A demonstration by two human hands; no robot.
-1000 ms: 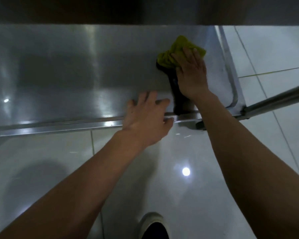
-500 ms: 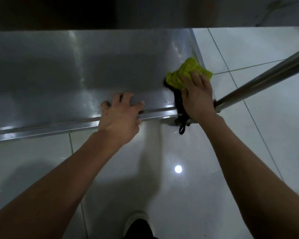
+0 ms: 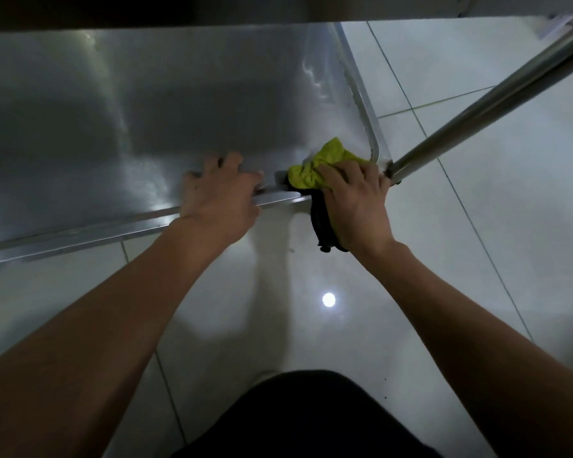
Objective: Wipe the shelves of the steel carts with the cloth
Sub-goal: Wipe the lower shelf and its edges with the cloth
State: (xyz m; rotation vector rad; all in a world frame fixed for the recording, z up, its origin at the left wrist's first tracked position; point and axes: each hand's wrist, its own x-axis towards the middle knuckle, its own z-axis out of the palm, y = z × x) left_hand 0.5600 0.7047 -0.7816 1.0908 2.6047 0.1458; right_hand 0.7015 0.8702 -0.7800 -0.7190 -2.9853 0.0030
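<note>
The steel cart's lower shelf (image 3: 139, 114) fills the upper left of the head view, its raised front rim running along the near edge. A yellow-green cloth (image 3: 321, 161) with a black strip hanging below lies bunched in the shelf's near right corner. My right hand (image 3: 354, 200) presses down on the cloth there, fingers spread over it, close to the corner post. My left hand (image 3: 220, 190) grips the front rim just left of the cloth, fingers curled over the edge onto the shelf.
A steel cart post (image 3: 497, 97) slants up to the right from the shelf corner. An upper shelf edge (image 3: 278, 8) darkens the top of the view. Glossy white floor tiles (image 3: 477, 226) surround the cart; my dark-clothed leg (image 3: 305, 418) is at the bottom.
My right hand has dragged the cloth from the shelf's back right toward the near right corner. My left hand has stayed on the front rim.
</note>
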